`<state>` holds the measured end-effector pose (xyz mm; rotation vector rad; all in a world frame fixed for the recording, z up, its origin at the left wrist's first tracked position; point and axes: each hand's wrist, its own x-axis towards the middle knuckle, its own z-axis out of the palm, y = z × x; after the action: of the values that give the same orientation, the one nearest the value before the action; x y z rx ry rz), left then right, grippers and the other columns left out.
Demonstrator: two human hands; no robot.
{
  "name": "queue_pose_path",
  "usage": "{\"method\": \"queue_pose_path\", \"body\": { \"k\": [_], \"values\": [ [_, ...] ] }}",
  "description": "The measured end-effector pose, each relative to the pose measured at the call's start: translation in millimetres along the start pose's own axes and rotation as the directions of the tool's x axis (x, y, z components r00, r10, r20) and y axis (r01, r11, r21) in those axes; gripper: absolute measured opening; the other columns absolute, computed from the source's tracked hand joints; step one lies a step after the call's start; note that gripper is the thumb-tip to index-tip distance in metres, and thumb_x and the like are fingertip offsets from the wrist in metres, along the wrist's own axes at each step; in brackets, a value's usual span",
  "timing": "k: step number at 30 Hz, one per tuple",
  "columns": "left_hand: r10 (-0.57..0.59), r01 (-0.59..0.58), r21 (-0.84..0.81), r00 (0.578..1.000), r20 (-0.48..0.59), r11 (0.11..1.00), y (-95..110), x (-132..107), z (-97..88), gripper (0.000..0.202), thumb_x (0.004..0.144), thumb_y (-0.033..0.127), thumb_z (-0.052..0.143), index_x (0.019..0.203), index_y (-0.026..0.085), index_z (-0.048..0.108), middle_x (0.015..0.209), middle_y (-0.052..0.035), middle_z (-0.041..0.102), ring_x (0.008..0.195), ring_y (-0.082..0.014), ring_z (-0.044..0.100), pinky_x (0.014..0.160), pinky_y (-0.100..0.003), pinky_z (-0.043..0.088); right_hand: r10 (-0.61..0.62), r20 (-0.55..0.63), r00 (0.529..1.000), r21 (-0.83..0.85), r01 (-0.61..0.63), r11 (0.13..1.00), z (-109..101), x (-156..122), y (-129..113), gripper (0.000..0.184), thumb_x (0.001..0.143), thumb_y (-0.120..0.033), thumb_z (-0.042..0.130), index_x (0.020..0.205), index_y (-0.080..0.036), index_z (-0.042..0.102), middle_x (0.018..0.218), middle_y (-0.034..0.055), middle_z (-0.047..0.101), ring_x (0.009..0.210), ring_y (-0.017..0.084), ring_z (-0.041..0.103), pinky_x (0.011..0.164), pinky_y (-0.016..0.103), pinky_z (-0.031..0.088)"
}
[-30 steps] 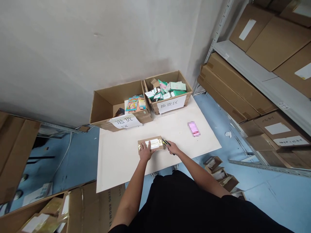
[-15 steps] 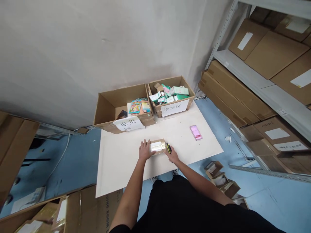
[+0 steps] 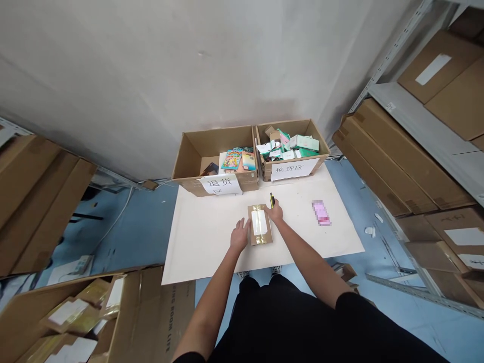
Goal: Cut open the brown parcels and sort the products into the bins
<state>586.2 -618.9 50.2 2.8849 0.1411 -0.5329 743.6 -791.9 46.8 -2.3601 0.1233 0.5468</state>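
A small cardboard box (image 3: 260, 225) with a white label and shiny tape lies on the white table (image 3: 204, 237), its long side pointing away from me. My left hand (image 3: 239, 235) rests at the box's left edge with the fingers apart. At its upper right corner is my right hand (image 3: 275, 210), closed around a yellow and black box cutter (image 3: 272, 200) that points away from me. Whether the cutter's blade is out is too small to tell.
Two open cartons with paper signs stand at the table's back: the left carton (image 3: 192, 187) holds booklets, the right carton (image 3: 319, 164) small green-white boxes. A pixelated pink item (image 3: 321, 213) lies to the right. A large carton (image 3: 151, 302) with parcels stands lower left; shelving (image 3: 401, 108) at right.
The small box has turned from lying crosswise to lengthwise. My right hand has moved with the box cutter from its right end to its far right corner. The view has shifted too.
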Motion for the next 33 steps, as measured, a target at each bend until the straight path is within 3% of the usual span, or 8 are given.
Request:
{"method": "queue_pose_path", "body": {
  "k": [3,6,9,13,18,23,28,33],
  "values": [
    [0.284,-0.291,0.043,0.951,0.122,0.956,3.5,28.9,-16.5,0.088,0.089,0.011,0.060,0.167,0.037,0.027,0.179,-0.0033,0.019,0.165,-0.0309,0.012,0.125,-0.051,0.034,0.028,0.022,0.999,-0.003,-0.028,1.000,10.7,-45.8,41.6,0.080,0.090,-0.055,0.072,0.154,-0.020,0.040,0.134,0.0140,0.071,0.121,0.031,0.070,0.095,0.037,0.054],
    [0.357,-0.370,0.023,0.909,0.215,0.929,6.8,46.2,-21.4,0.085,0.091,0.014,0.061,0.164,0.045,0.031,0.179,0.0017,0.020,0.166,-0.0280,0.012,0.127,-0.054,0.029,0.056,0.141,0.988,-0.039,-0.051,0.998,29.0,-86.1,78.8,0.080,0.087,-0.056,0.075,0.153,-0.024,0.043,0.129,0.0117,0.073,0.116,0.031,0.072,0.092,0.039,0.055],
    [0.238,-0.252,0.040,0.947,0.215,0.967,6.5,42.4,-13.2,0.086,0.091,0.022,0.066,0.165,0.046,0.029,0.179,-0.0006,0.020,0.165,-0.0312,0.014,0.121,-0.055,0.037,0.068,0.132,0.989,-0.046,-0.062,0.997,31.4,-87.8,85.2,0.084,0.084,-0.056,0.077,0.154,-0.026,0.041,0.131,0.0105,0.072,0.120,0.031,0.071,0.094,0.039,0.055],
    [-0.042,0.029,0.101,0.990,0.136,0.994,13.0,19.8,6.0,0.099,0.084,0.042,0.078,0.168,0.032,0.026,0.177,-0.0159,0.022,0.156,-0.0446,0.030,0.115,-0.060,0.041,-0.010,0.099,0.995,-0.125,0.023,0.992,10.9,-38.3,47.5,0.094,0.080,-0.055,0.083,0.156,-0.023,0.039,0.135,0.0136,0.069,0.123,0.031,0.068,0.096,0.038,0.052],
    [-0.173,0.168,0.127,0.985,0.029,0.978,31.1,4.7,23.4,0.070,0.096,0.043,0.065,0.160,0.021,0.045,0.160,-0.0245,0.048,0.151,-0.0435,0.039,0.117,-0.062,0.038,-0.112,0.140,0.984,-0.179,0.137,0.974,-8.3,6.9,10.4,0.090,0.081,-0.050,0.086,0.154,-0.024,0.041,0.130,0.0129,0.070,0.118,0.029,0.068,0.093,0.033,0.050],
    [-0.156,0.157,0.062,0.987,-0.029,0.986,28.1,-2.4,39.6,0.062,0.101,0.041,0.058,0.159,0.026,0.046,0.171,-0.0182,0.036,0.160,-0.0377,0.027,0.116,-0.056,0.044,-0.037,0.161,0.986,0.056,0.029,0.998,-20.6,-12.1,50.0,0.035,0.111,-0.041,0.041,0.140,-0.026,0.052,0.093,0.0018,0.074,0.074,0.019,0.072,0.069,0.026,0.052],
    [-0.146,0.148,0.042,0.988,-0.053,0.988,20.6,-5.8,47.7,0.062,0.102,0.042,0.057,0.160,0.023,0.045,0.173,-0.0189,0.030,0.161,-0.0372,0.026,0.120,-0.054,0.041,-0.064,0.391,0.918,0.210,-0.021,0.978,-30.4,-48.8,95.8,0.024,0.108,-0.042,0.049,0.123,-0.026,0.061,0.062,-0.0075,0.059,0.041,0.013,0.056,0.046,0.021,0.045],
    [-0.141,0.143,0.031,0.989,-0.048,0.989,20.8,-2.4,41.7,0.062,0.100,0.042,0.060,0.158,0.024,0.047,0.172,-0.0189,0.033,0.161,-0.0371,0.027,0.119,-0.054,0.043,-0.082,0.409,0.909,0.267,-0.033,0.963,-31.3,-59.8,92.6,0.031,0.107,-0.051,0.051,0.119,-0.025,0.063,0.058,-0.0081,0.056,0.039,0.012,0.053,0.042,0.020,0.041]
  ]
}}
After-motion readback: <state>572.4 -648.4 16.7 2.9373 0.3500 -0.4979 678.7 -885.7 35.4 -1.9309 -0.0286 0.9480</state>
